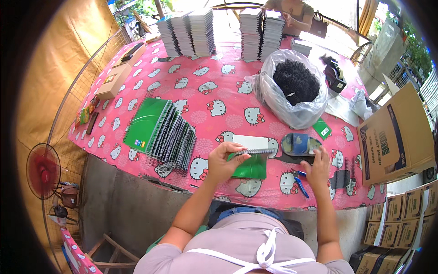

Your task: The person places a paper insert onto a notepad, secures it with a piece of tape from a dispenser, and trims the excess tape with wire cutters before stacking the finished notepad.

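Observation:
My left hand (pixel 223 160) pinches the left end of a small spiral notebook (pixel 251 170). Its white pages tilt up above the dark wire coil, and its green cover shows below. My right hand (pixel 316 163) is over the table with fingers apart, holding nothing that I can make out. Just beyond it lies a blue camouflage-patterned slipper-like object (pixel 296 144). Blue-handled pliers (pixel 299 183) rest close to the right hand, on its left. Some loose black coils (pixel 343 177) lie to its right.
Left of my hands stands a stack of green spiral notebooks (pixel 148 123). A clear plastic bag (pixel 299 121) holds a black mass of coils. Taller notebook stacks (pixel 187 34) line the far edge, where another person (pixel 299 18) is. An open carton (pixel 397 134) borders the right side.

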Demonstrator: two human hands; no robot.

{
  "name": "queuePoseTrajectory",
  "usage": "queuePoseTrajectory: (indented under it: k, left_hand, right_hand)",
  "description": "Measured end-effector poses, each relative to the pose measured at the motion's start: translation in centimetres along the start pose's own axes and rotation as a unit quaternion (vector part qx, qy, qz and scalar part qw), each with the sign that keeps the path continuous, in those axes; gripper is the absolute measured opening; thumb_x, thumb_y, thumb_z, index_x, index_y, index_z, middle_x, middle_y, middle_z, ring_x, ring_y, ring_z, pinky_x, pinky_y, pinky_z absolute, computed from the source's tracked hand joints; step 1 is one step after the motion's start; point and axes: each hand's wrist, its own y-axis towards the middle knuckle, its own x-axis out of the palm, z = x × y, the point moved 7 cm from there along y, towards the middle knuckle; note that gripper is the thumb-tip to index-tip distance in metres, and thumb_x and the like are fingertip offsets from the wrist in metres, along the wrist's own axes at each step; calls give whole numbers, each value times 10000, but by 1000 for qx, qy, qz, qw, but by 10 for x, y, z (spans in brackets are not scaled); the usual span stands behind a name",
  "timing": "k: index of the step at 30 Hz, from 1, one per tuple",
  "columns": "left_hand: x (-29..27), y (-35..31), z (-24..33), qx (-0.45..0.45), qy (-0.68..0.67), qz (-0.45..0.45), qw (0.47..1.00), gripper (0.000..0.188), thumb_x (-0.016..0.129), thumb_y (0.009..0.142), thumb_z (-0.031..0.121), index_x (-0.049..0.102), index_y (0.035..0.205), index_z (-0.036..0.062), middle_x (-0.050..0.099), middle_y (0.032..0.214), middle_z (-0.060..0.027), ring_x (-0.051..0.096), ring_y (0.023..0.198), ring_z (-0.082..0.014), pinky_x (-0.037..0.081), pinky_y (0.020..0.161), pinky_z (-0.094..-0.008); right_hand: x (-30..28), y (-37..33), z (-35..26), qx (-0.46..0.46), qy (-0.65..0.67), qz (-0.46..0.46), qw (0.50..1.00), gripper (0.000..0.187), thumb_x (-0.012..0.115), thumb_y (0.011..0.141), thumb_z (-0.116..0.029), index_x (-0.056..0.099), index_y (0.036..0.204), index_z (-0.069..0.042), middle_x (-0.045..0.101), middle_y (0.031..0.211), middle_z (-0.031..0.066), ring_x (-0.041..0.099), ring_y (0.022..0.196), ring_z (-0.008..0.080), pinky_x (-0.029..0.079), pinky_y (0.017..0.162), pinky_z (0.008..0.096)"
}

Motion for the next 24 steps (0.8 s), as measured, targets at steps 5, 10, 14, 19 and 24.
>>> queuePoseTrajectory:
  k: [5,10,14,19,24]
  left_hand:
    - [39,-9,46,92,209,-118,966,177,751,707,-37,660,842,32,705,892,-101,662,831,-219,526,724,-317]
    - [31,-31,5,-48,216,-68,973,220,784,691,9,665,876,19,696,930,-123,667,832,-213,542,697,-306]
    - [31,-33,10,-16,216,-49,975,213,795,705,37,671,875,8,686,958,-142,672,836,-212,556,688,-301]
    - [28,-38,17,22,221,-20,975,195,759,713,-18,681,889,14,694,941,-133,678,833,-206,559,668,-299]
    - [31,-36,27,73,226,-24,971,245,710,713,-82,681,935,16,698,969,-130,668,833,-225,550,699,-303]
  right_hand:
    - [15,-76,-10,-65,60,-66,994,488,690,813,-259,510,1203,-27,475,1273,210,455,1179,383,386,968,467]
    - [15,-62,-12,96,311,-143,935,382,700,801,-190,589,1134,-40,586,1102,168,545,1040,340,427,897,430]
    - [-42,-43,-104,-106,340,-89,930,382,715,789,-182,598,1119,-32,599,1071,160,558,1020,327,426,893,427]
    - [-45,-38,-130,-129,351,-92,923,401,733,779,-190,602,1120,-25,603,1077,161,563,1024,315,432,897,416]
    - [-27,-40,-126,-56,450,-191,870,353,702,808,-115,597,1127,-5,598,1068,140,597,993,249,476,853,342]
